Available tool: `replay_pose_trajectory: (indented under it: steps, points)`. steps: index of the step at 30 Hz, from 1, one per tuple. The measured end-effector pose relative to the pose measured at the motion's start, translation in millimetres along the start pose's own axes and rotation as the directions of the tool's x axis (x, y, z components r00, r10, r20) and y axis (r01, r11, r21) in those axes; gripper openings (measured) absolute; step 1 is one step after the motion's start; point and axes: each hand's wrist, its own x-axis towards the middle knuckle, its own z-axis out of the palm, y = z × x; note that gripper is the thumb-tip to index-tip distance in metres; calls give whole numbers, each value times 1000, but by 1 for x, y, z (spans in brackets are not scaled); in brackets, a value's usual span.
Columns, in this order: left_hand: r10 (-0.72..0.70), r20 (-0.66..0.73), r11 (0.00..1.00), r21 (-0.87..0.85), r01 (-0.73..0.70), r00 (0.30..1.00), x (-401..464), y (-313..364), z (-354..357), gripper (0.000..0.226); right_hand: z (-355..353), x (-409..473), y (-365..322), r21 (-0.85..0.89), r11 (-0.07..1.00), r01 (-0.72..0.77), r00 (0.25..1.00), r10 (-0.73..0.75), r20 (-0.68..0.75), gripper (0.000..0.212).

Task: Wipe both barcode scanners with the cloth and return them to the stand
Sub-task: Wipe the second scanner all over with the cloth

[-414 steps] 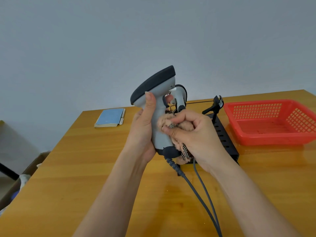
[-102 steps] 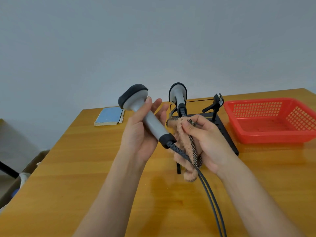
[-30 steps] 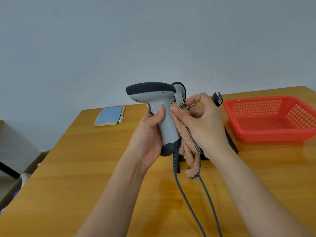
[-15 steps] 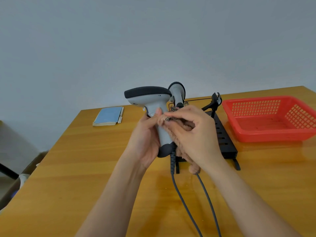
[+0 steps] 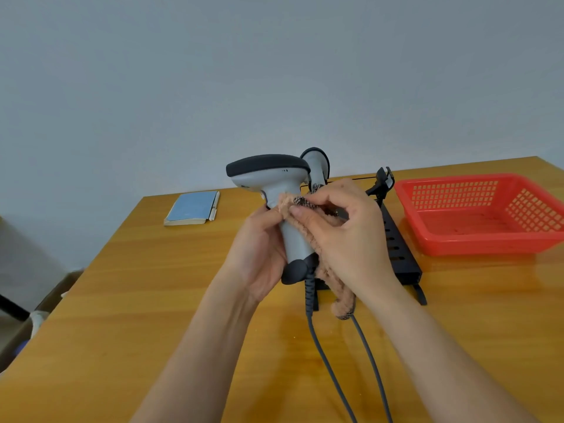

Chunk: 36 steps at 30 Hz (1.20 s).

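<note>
The right hand (image 5: 348,236) pinches a tan cloth (image 5: 308,227) between thumb and fingers and presses it against the neck of a grey barcode scanner (image 5: 274,190), just below its dark-capped head. The rest of the cloth trails down past the wrist and hangs beside the scanner's cable (image 5: 320,346). The left hand (image 5: 259,254) wraps the handle from the far side, fingers curled round it, and holds the scanner upright above the counter (image 5: 152,300).

Just behind this pair, the second scanner (image 5: 317,166) sits head-up in the black stand (image 5: 396,254); its own cable runs toward the camera alongside the first. One holder clip (image 5: 383,181) on the stand shows empty. A red basket (image 5: 482,215) stands to the right, a blue notebook (image 5: 192,207) to the left.

The step in hand looks like wiping the first scanner, at the neck and trigger area. The next move probably calls for the left hand to turn the scanner so unwiped faces meet the cloth, then to seat it in the free clip without snagging either cable. Whether the standing scanner has been wiped cannot be told.
</note>
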Motion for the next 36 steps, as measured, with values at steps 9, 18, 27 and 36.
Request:
replay_pose_trajectory:
  steps: [9, 18, 27, 36]
  points:
    - [-40, 21, 999, 10, 40, 999, -5, 1, 4, 44, 4, 18, 6, -26, 996, -87, 986, 82, -144, 17]
    - [-41, 93, 996, -76, 48, 995, -4, 3, 10, 41, -1, 12, -6, 117, 993, -23, 992, 37, -118, 21]
    - [-76, 77, 997, 8, 76, 994, -4, 4, 6, 45, -2, 21, 11, 115, 951, -288, 949, 300, -98, 13]
    - [-81, 85, 997, -15, 82, 993, 0, 2, 6, 46, -6, 16, 6, 144, 954, -263, 965, 263, 17, 8]
